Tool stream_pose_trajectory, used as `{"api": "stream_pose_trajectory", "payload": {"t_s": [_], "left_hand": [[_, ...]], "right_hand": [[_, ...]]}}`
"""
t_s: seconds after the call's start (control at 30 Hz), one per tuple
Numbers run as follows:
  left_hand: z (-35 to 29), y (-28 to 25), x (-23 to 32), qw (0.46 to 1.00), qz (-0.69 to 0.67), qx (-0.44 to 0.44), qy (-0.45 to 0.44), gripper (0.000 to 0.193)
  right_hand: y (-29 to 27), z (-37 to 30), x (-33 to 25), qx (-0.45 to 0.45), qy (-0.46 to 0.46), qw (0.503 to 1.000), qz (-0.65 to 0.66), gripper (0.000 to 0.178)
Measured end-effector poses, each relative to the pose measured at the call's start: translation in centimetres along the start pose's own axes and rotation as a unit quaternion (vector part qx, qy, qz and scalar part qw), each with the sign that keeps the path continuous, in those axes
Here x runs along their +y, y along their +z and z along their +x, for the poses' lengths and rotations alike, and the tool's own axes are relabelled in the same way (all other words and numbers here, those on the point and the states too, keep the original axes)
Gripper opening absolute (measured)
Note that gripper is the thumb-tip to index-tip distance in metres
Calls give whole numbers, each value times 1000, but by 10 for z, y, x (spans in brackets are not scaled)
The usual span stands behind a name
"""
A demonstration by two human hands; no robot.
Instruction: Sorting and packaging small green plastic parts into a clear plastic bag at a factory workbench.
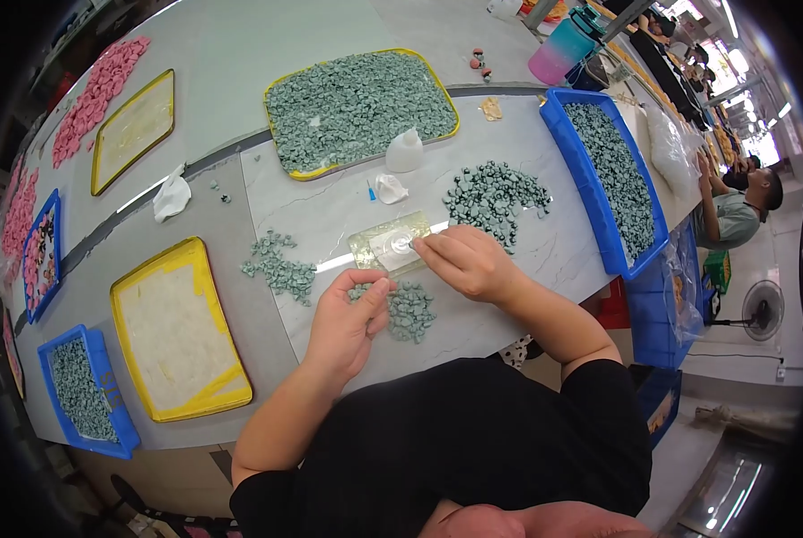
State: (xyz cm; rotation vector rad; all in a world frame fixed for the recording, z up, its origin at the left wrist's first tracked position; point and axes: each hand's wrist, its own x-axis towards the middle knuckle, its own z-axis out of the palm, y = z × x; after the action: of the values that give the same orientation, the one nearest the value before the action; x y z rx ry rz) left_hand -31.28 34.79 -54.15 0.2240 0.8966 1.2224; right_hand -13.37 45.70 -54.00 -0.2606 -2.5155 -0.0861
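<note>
My left hand (349, 318) is closed, thumb against fingers, beside a small pile of grey-green pieces (410, 314). Whatever it pinches is too small to make out. Over a clear, yellowish slab (391, 246) with a pale round spot on it, my right hand (464, 262) pinches its thumb and forefinger together; the thing between them is hidden. A larger heap of shiny dark-green pieces (496, 199) lies just beyond the right hand. To the left of the slab is another loose pile of grey-green pieces (280, 265).
Beyond the slab stand a white squeeze bottle (405, 151), a crumpled tissue (390, 188) and a yellow-rimmed tray (453, 117) full of green pieces. Blue bins (645, 220) flank the table right and left. A yellow tray (182, 332) lies left. A person (742, 211) sits far right.
</note>
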Motion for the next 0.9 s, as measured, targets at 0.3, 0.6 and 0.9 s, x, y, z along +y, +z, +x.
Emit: {"api": "stream_pose_trajectory", "payload": {"t_s": [0.3, 0.6, 0.9], "left_hand": [[6, -13, 1, 999, -29, -11, -32, 16], [0, -16, -2, 999, -8, -17, -44, 24], [-3, -8, -3, 1000, -10, -7, -28, 23]], "right_hand": [[13, 2, 2, 0, -10, 1000, -14, 22], [18, -5, -3, 36, 86, 990, 106, 21], [11, 10, -31, 46, 494, 652, 573, 5]]}}
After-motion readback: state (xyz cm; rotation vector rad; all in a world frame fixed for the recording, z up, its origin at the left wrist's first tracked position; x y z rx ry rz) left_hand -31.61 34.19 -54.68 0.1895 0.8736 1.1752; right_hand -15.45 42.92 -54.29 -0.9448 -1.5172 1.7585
